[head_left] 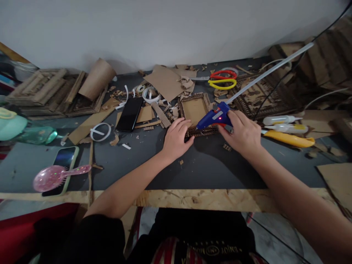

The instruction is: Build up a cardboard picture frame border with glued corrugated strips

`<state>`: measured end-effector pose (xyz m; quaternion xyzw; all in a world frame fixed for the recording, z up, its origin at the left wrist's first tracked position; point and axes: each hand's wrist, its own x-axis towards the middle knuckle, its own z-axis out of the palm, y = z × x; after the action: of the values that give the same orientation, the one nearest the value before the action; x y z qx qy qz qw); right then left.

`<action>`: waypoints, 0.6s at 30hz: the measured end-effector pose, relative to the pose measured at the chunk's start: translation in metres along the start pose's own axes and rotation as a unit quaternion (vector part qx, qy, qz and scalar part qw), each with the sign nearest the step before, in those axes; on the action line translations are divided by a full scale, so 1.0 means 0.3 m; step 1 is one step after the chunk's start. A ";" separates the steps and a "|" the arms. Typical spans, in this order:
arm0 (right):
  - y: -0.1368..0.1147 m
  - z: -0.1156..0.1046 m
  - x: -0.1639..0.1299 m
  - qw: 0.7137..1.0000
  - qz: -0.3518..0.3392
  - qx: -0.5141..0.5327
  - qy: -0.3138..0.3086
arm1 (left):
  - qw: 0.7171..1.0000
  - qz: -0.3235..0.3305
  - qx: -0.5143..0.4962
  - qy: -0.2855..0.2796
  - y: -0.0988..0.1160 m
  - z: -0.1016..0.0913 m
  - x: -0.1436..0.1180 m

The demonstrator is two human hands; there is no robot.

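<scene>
My right hand (243, 132) is wrapped around a blue hot glue gun (213, 119) with a small red light lit on its side. A long, pale glue stick (271, 73) sticks out of the gun's back, up to the right. The nozzle points down and left, over the near side of a small cardboard tray (195, 96) with corrugated edges. At the tray's near left corner, my left hand (178, 139) grips the rim between thumb and fingers. Part of the tray's near side is hidden behind the glue gun and my fingers.
Scissors (222, 79) with red and yellow handles lie behind the tray. A black phone (130, 114), tape rolls and cardboard scraps are left of it. A yellow cutter (288, 138) and glue bottles (287, 127) lie at right. A pink hairbrush (52, 178) rests on another phone.
</scene>
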<state>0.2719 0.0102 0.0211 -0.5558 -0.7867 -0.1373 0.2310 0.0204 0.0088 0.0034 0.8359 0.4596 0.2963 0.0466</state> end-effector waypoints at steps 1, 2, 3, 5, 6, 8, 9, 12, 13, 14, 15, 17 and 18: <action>-0.003 0.002 0.000 1.000 -0.001 -0.005 0.000 | 1.000 0.000 0.000 0.001 0.000 0.000 0.000; -0.005 0.004 0.000 1.000 -0.002 -0.009 -0.001 | 1.000 0.000 -0.001 0.003 0.000 0.000 0.000; -0.006 0.006 0.000 1.000 -0.004 -0.011 -0.003 | 1.000 0.002 -0.001 0.004 0.000 -0.001 0.000; -0.009 0.009 0.002 1.000 -0.011 -0.014 -0.007 | 1.000 0.005 -0.003 0.004 0.000 -0.001 0.001; -0.010 0.009 0.003 1.000 -0.015 -0.015 -0.008 | 1.000 0.005 -0.003 0.002 0.000 -0.001 0.001; -0.014 0.008 0.005 1.000 -0.022 -0.019 -0.009 | 1.000 0.003 -0.003 -0.001 0.000 -0.001 0.001; -0.015 0.007 0.006 0.999 -0.024 -0.021 -0.010 | 1.000 0.002 -0.003 -0.002 0.000 -0.001 0.002; -0.018 0.004 0.009 0.999 -0.034 -0.024 -0.015 | 1.000 0.005 -0.006 0.000 -0.001 0.000 0.002; -0.018 0.004 0.009 0.999 -0.036 -0.026 -0.017 | 1.000 0.007 -0.007 0.002 -0.001 0.001 0.002; -0.017 0.003 0.010 0.999 -0.037 -0.027 -0.019 | 1.000 0.009 -0.008 0.003 0.000 0.001 0.003; -0.017 0.003 0.011 0.999 -0.037 -0.028 -0.022 | 1.000 0.009 -0.009 0.004 0.000 0.001 0.003; -0.018 0.003 0.012 0.999 -0.035 -0.027 -0.026 | 1.000 0.007 -0.010 0.000 0.000 0.000 0.003; -0.019 0.003 0.013 0.999 -0.035 -0.024 -0.028 | 1.000 0.005 -0.010 -0.003 0.000 -0.001 0.003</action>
<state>0.2654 0.0118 0.0225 -0.5374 -0.8081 -0.1485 0.1903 0.0207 0.0096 0.0041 0.8386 0.4522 0.2987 0.0548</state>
